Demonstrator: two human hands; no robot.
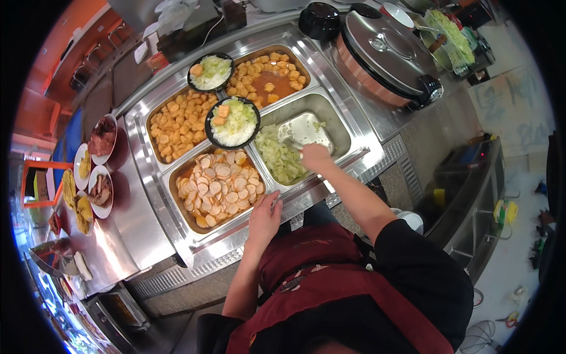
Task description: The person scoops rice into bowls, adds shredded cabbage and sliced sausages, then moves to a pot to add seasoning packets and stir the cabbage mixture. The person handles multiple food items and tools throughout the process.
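My right hand [316, 158] grips a metal utensil [292, 143], its far end in the chopped cabbage [276, 155] heaped in the left part of a steel food pan [341, 132]. The utensil's head is buried and cannot be made out. My left hand [265, 212] holds nothing, its fingers apart at the near corner of a pan of sliced round sausage pieces [221, 181] in sauce. A black bowl of rice, cabbage and orange cubes [233, 122] rests where the pans meet. Behind it stands a second, similar black bowl [211, 72].
Golden tofu-like pieces fill the far left pan [181, 124] and far right pan [269, 75]. A large lidded cooker [384, 53] stands at right, beside stacked black bowls [319, 20]. Plates of meat [101, 191] line the left counter. Behind the cooker is a container of shredded cabbage [451, 37].
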